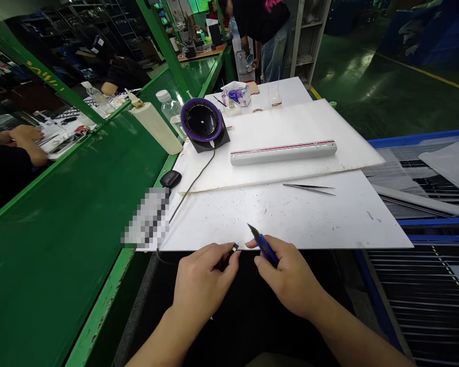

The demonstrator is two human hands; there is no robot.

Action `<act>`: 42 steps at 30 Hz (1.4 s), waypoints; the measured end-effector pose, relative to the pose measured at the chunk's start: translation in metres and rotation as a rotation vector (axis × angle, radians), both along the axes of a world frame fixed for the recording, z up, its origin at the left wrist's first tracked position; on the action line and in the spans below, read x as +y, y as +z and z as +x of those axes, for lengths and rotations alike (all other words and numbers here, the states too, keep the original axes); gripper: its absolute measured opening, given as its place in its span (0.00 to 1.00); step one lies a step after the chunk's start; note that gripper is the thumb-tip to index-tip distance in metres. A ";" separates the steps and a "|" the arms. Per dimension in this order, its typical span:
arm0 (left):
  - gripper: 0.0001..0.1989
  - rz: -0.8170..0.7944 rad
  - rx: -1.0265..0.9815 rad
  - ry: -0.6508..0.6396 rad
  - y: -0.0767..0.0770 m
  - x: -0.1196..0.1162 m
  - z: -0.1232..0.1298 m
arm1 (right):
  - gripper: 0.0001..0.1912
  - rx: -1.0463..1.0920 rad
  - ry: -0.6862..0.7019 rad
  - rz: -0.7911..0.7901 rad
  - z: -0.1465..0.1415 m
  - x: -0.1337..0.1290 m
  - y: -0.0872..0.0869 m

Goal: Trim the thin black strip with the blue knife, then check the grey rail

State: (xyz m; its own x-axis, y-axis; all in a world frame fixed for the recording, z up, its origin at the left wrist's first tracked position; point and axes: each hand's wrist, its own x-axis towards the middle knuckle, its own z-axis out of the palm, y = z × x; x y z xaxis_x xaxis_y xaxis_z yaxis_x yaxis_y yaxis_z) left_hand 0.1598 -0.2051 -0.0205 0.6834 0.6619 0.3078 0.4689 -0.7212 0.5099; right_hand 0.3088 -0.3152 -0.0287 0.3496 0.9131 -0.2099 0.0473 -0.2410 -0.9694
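At the near edge of the white table [321, 224], my left hand [201, 275] is closed in a pinch on a small black piece [234, 248] with a pale spot at its end. Most of that piece is hidden by my fingers. To its right, my right hand [290, 278] is wrapped round blue-handled nippers [266, 248]. Their dark pointed tip aims up and to the left, apart from the black piece. Farther in on the table lies a pair of tweezers [308, 189]. Beyond it, a long grey bar [285, 154] with a red line rests on a white foam sheet [329, 120].
A round black device with a purple rim [202, 120] and a cable stands back left, near a plastic bottle [171, 112] and a black mouse [171, 179]. A green partition [80, 204] runs along the left. Blue-edged racks [416, 255] hold strips at right. Other people work behind.
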 end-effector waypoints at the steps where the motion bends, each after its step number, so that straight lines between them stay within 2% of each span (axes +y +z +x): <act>1: 0.07 0.016 -0.001 -0.020 0.000 -0.001 0.001 | 0.12 0.009 -0.024 -0.023 0.000 0.001 -0.001; 4: 0.06 -0.057 -0.010 -0.032 -0.002 -0.006 0.005 | 0.08 0.031 -0.041 -0.022 0.002 0.007 -0.003; 11: 0.05 -0.415 -0.095 0.017 -0.004 -0.011 0.011 | 0.08 0.063 -0.028 -0.009 0.005 0.013 -0.006; 16: 0.04 -0.394 -0.028 0.018 -0.004 -0.012 0.011 | 0.08 0.095 0.000 -0.025 0.005 0.013 -0.009; 23: 0.02 -0.450 -0.030 0.033 -0.009 -0.009 0.011 | 0.08 0.180 0.041 -0.056 0.006 0.012 -0.011; 26: 0.05 -0.672 -0.061 0.058 -0.013 -0.006 0.009 | 0.07 0.252 0.077 -0.055 0.006 0.012 -0.012; 31: 0.16 -1.330 -0.323 -0.015 -0.018 -0.004 0.009 | 0.08 0.377 0.162 -0.027 0.006 0.016 -0.010; 34: 0.16 -1.528 -0.434 0.011 -0.022 -0.007 0.010 | 0.09 0.384 0.179 -0.019 0.003 0.018 -0.010; 38: 0.15 -1.679 -0.488 0.084 -0.029 -0.010 0.008 | 0.09 0.280 0.143 -0.034 0.000 0.017 -0.007; 40: 0.15 -1.623 -0.482 0.153 -0.034 -0.008 0.003 | 0.10 0.036 0.102 -0.056 -0.001 0.012 -0.002; 42: 0.14 -1.533 -0.461 0.245 -0.039 -0.004 -0.004 | 0.15 -0.322 0.112 -0.082 -0.002 0.007 0.003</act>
State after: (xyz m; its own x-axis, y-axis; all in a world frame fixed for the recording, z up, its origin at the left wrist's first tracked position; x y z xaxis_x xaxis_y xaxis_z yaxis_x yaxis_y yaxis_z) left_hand 0.1557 -0.2094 -0.0597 0.5621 0.5977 -0.5717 0.1017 0.6361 0.7649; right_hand 0.3069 -0.3086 -0.0262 0.3086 0.9341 -0.1795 0.3779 -0.2936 -0.8781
